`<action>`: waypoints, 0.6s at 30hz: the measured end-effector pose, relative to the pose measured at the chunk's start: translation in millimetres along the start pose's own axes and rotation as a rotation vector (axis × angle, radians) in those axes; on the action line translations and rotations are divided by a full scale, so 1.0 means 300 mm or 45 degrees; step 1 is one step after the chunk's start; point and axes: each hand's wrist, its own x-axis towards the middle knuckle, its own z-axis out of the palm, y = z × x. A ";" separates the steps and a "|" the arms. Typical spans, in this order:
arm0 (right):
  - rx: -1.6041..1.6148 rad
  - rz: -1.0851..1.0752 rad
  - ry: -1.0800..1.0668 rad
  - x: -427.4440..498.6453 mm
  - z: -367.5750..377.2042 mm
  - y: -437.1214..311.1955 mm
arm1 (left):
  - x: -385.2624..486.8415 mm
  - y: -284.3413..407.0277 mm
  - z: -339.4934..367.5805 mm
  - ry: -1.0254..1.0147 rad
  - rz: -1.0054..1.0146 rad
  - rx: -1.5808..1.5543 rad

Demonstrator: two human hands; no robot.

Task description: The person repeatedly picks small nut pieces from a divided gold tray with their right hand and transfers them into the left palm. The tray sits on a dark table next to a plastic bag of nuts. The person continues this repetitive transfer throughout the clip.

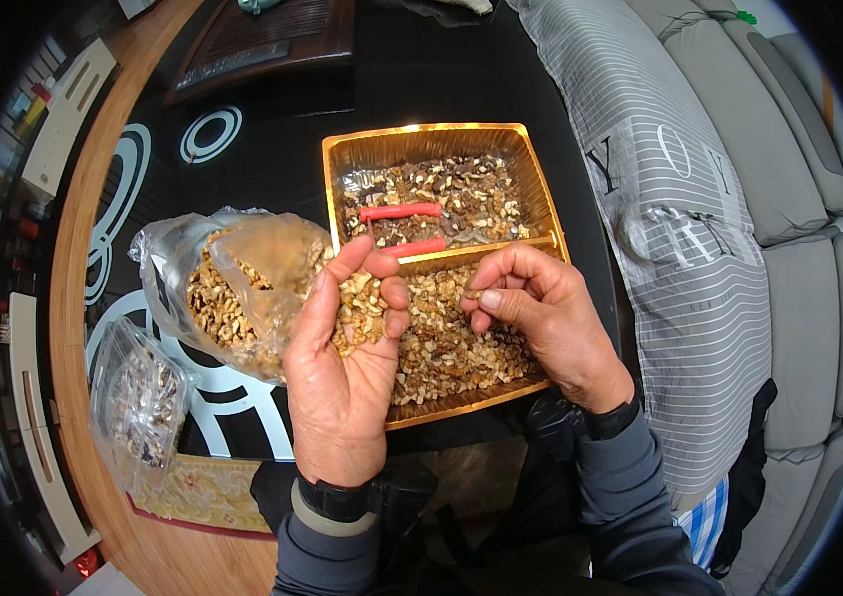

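My left hand [343,395] is turned palm up and cups a small heap of walnut pieces [359,309]. Between the thumb and fingers of my right hand [541,313] is a small walnut piece [474,295]. Both hands are over the near half of a gold plastic tray [557,249], which a divider splits in two. Pale walnut pieces [459,365] fill that near compartment. In the far compartment lie darker walnut bits and shells [459,179], with a red-handled tool [401,211] resting on top; my left fingers hide part of it.
Left of the tray, an open clear plastic bag [168,287] holds more walnut kernels. A clear plastic container [140,402] of darker pieces sits at the black table's [280,164] left edge. A dark wooden tea tray [265,45] stands at the back; a grey sofa [801,298] is on the right.
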 end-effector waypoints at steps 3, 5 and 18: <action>-0.309 -0.284 0.085 -0.004 0.013 0.008 | -0.011 -0.014 0.013 0.018 -0.031 0.102; -0.451 -0.473 0.185 -0.002 0.023 0.015 | -0.021 -0.024 0.022 0.016 -0.077 0.185; -0.809 -0.953 0.192 0.015 0.029 0.027 | -0.022 -0.056 0.036 0.057 -0.277 0.404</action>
